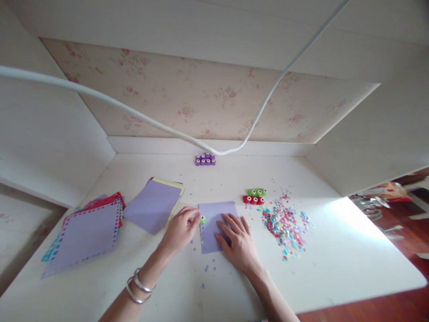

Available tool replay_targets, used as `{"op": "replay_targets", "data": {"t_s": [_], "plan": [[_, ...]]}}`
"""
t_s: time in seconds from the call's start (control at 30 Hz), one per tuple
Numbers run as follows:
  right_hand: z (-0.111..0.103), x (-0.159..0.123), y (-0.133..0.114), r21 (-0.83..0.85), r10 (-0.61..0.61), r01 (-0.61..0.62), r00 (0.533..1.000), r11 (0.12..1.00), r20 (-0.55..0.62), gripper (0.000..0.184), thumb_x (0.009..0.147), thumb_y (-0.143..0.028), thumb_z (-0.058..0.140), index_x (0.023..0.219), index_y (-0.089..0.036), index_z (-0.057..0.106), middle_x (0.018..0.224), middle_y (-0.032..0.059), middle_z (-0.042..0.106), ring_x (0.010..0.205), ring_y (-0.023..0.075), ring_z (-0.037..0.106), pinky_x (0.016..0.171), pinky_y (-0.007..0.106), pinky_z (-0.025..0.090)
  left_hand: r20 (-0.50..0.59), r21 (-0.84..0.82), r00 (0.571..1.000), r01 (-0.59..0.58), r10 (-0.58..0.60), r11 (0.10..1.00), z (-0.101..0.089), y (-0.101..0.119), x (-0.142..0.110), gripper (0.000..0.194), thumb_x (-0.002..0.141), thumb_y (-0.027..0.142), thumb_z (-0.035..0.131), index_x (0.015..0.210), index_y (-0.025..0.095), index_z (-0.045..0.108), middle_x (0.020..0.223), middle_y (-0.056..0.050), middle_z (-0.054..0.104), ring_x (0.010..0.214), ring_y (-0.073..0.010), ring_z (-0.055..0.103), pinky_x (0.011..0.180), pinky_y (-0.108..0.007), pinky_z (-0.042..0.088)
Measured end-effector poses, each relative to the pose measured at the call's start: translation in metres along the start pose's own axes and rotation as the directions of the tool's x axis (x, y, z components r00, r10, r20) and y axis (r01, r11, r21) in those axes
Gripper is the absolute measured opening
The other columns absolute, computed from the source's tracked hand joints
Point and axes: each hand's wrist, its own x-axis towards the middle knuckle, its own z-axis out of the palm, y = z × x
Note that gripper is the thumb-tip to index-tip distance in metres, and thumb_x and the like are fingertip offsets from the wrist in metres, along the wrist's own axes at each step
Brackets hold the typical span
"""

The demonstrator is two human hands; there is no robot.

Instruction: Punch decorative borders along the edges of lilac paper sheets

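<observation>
A sheet of purple paper lies on the white table in front of me, with small punched holes down its left edge. At that edge my left hand pinches a small green craft punch, partly hidden by the fingers. My right hand rests flat on the sheet's right part, its fingers spread. Small purple cut-outs are scattered below and left of the sheet.
Left are a purple-topped paper stack and hole-bordered sheets. Purple punches stand at the back. Green punches, red punches and a confetti pile are on the right. A white cable hangs across the view.
</observation>
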Motion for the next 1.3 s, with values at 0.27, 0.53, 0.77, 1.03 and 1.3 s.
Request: {"op": "replay_targets", "data": {"t_s": [0.27,0.53,0.77,1.03,1.3], "plan": [[0.000,0.000,0.000,0.007,-0.006,0.006,1.000,1.000,-0.020,0.036,0.094,-0.037,0.052,0.128,-0.031,0.061,0.142,0.0046,0.054,0.132,0.0299,0.046,0.112,0.059,0.027,0.065,0.070,0.997,0.040,-0.044,0.997,0.005,0.009,0.019,0.020,0.089,0.032,0.057,0.087,0.021,0.073,0.093,-0.007,0.071,0.080,-0.0200,0.067,0.076,-0.030,0.053],[0.002,-0.001,0.001,-0.029,-0.017,0.017,1.000,0.999,-0.005,0.036,0.096,-0.036,0.049,0.130,-0.030,0.059,0.144,0.0035,0.052,0.133,0.0299,0.045,0.111,0.060,0.029,0.140,0.099,0.962,0.221,-0.234,0.970,0.012,0.008,0.029,0.018,0.084,0.023,0.057,0.067,0.017,0.062,0.077,-0.003,0.067,0.060,-0.0155,0.064,0.055,-0.024,0.049],[0.001,0.000,0.000,-0.025,-0.008,0.008,1.000,1.000,-0.008,0.036,0.095,-0.035,0.050,0.129,-0.031,0.059,0.143,0.0037,0.053,0.133,0.0303,0.046,0.111,0.060,0.030,0.287,0.090,0.885,0.356,-0.367,0.930,0.019,0.004,0.037,0.019,0.086,0.028,0.054,0.071,0.017,0.055,0.060,0.003,0.058,0.032,-0.0093,0.051,0.031,-0.017,0.028],[-0.002,0.000,-0.002,-0.014,0.003,-0.003,1.000,1.000,-0.008,0.035,0.095,-0.036,0.051,0.129,-0.031,0.059,0.142,0.0037,0.053,0.133,0.0296,0.046,0.112,0.059,0.029,0.324,0.098,0.870,0.361,-0.372,0.928,0.014,0.012,0.037,0.016,0.087,0.029,0.053,0.075,0.019,0.056,0.053,0.004,0.056,0.033,-0.0123,0.055,0.031,-0.016,0.030],[-0.001,0.000,-0.002,-0.005,0.010,-0.010,1.000,1.000,0.016,0.036,0.095,-0.036,0.051,0.129,-0.031,0.059,0.143,0.0037,0.052,0.134,0.0287,0.044,0.113,0.059,0.026,0.319,0.063,0.899,0.296,-0.300,0.953,0.004,0.010,0.032,0.023,0.088,0.033,0.050,0.076,0.016,0.060,0.076,-0.004,0.067,0.038,-0.0119,0.060,0.032,-0.018,0.035]]}}
